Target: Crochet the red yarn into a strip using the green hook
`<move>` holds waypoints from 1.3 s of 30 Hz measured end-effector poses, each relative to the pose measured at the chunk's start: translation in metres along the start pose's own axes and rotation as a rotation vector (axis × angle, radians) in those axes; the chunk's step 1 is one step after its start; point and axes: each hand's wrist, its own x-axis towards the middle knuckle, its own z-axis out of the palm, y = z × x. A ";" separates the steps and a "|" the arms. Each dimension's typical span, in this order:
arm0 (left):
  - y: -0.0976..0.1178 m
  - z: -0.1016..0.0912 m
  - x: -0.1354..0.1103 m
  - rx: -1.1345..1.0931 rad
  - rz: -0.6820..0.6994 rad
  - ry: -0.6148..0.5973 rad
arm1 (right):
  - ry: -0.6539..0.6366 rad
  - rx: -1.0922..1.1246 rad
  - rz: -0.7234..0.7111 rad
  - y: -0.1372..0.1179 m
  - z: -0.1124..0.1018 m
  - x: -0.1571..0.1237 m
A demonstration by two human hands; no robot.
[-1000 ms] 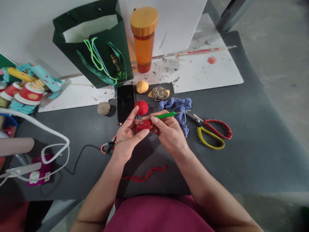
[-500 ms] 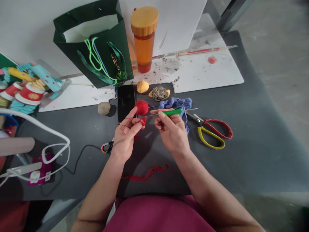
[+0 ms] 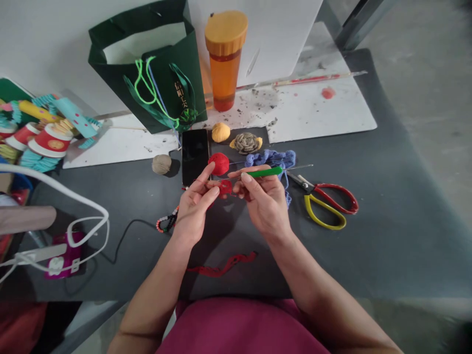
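The left hand (image 3: 193, 209) is pinching a small red crochet piece (image 3: 225, 187), its index finger stretching toward a red yarn ball (image 3: 220, 163) by a dark phone (image 3: 194, 155). The right hand (image 3: 266, 209) is holding a green-handled hook (image 3: 264, 172) sideways; I'm not making out whether its inner end is touching the red work. Its outer end is poking out near the scissors (image 3: 311, 188). A bluish crocheted strip (image 3: 271, 158) is lying just beyond, while a green bag (image 3: 162, 93) and an amber bottle (image 3: 224, 73) are standing behind.

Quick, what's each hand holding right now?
Left hand: closed, pinching the red crochet piece.
Right hand: closed, holding the green-handled crochet hook.
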 end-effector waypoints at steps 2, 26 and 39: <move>-0.002 -0.001 0.001 -0.008 0.021 -0.006 | -0.001 -0.048 -0.032 0.000 -0.001 -0.001; 0.002 -0.003 -0.001 0.087 0.080 0.092 | -0.142 -0.200 0.203 -0.005 0.001 -0.004; 0.003 -0.005 0.001 0.059 0.118 0.021 | -0.228 -0.171 0.217 -0.007 0.001 -0.005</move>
